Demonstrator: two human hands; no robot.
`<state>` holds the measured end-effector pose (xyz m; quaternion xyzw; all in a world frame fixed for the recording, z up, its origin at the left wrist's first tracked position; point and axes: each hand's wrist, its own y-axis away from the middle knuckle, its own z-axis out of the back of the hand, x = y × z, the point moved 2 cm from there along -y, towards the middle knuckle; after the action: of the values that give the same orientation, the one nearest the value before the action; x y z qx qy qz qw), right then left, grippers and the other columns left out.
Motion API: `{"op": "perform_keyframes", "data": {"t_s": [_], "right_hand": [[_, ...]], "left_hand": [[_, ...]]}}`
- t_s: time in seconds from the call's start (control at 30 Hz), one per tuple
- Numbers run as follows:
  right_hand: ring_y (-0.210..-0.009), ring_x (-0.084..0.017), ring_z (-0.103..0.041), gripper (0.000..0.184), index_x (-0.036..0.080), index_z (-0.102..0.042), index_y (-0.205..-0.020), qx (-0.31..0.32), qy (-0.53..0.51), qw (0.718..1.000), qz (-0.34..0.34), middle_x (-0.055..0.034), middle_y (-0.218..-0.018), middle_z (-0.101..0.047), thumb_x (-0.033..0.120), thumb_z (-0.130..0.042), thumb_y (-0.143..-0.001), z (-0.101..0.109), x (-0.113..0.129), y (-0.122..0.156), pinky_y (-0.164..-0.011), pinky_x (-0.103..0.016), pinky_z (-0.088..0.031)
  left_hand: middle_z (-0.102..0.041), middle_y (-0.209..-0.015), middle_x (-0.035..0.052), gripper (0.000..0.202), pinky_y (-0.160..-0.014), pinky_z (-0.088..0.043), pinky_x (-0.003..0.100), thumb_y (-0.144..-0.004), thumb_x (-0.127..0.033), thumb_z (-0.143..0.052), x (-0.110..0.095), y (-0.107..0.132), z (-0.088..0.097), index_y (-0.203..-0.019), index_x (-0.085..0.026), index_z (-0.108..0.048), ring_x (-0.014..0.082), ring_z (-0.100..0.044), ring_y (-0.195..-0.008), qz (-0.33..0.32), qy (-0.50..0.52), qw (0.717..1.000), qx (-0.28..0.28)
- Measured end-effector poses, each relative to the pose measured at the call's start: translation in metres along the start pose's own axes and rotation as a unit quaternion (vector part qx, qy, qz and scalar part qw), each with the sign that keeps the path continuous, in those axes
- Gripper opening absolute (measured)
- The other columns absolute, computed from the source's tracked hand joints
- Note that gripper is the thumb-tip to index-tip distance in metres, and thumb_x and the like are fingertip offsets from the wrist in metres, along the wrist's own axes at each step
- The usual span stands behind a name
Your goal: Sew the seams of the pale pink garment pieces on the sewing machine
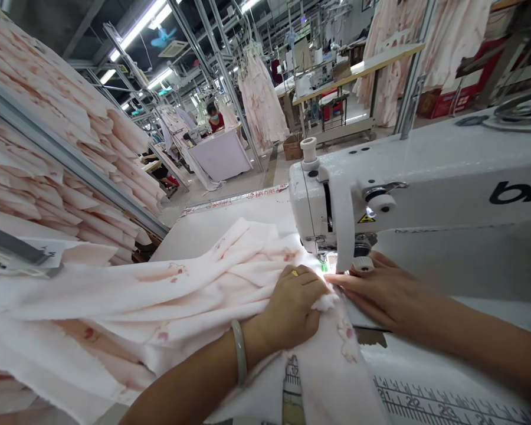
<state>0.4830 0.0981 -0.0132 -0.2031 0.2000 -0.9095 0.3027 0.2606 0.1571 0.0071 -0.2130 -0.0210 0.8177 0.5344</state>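
Note:
Pale pink printed fabric (212, 283) lies bunched over the sewing table and runs under the needle area of a white sewing machine (425, 171). My left hand (294, 304), with a ring and a bangle, is closed on the fabric just left of the needle, its knuckles up. A white frayed edge of the cloth sticks out beside its fingers. My right hand (380, 289) reaches in from the right with fingers stretched out, the tips resting on the fabric by the presser foot. The machine's lamp lights that spot, and the foot itself is mostly hidden.
Stacked pink fabric pieces (48, 130) hang over a metal rail (71, 153) at the left. A printed ruler scale (438, 407) runs along the table's front. Behind are hanging garments (261, 100), other work tables and a seated person (215, 118).

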Motion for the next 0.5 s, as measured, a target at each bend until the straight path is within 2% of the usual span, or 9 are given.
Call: {"op": "perform_keyframes", "data": {"t_s": [0.17,0.37,0.5], "right_hand": [[-0.082,-0.026,-0.069,0.037,0.026,-0.073,-0.124,-0.038,0.025,0.999,0.014,-0.0036,-0.087,-0.074,0.026,-0.036,-0.118,0.0,0.002,0.0,-0.091,-0.045,-0.048],[-0.081,-0.024,-0.067,0.034,0.023,-0.068,-0.119,-0.055,0.064,0.996,0.036,-0.0022,-0.09,-0.075,0.021,-0.035,-0.118,0.001,0.009,-0.003,-0.092,-0.041,-0.043],[-0.087,-0.025,-0.069,0.035,0.022,-0.068,-0.111,-0.069,0.076,0.994,0.045,-0.0027,-0.087,-0.075,0.02,-0.034,-0.118,0.004,0.012,-0.005,-0.092,-0.042,-0.042]], "left_hand": [[-0.079,-0.109,0.0078,0.029,-0.099,-0.049,0.041,-0.078,-0.01,-0.059,0.003,0.002,-0.005,-0.105,-0.018,-0.068,0.0251,-0.07,-0.105,-0.051,-0.007,0.999,0.006],[-0.076,-0.101,0.0103,0.017,-0.091,-0.049,0.039,-0.088,-0.007,-0.053,0.001,0.004,-0.009,-0.094,-0.017,-0.065,0.025,-0.068,-0.1,-0.171,-0.123,0.977,0.019],[-0.073,-0.1,0.0108,0.017,-0.091,-0.05,0.038,-0.092,-0.006,-0.05,0.001,0.006,-0.008,-0.092,-0.016,-0.065,0.0236,-0.066,-0.099,-0.197,-0.137,0.971,0.008]]}}
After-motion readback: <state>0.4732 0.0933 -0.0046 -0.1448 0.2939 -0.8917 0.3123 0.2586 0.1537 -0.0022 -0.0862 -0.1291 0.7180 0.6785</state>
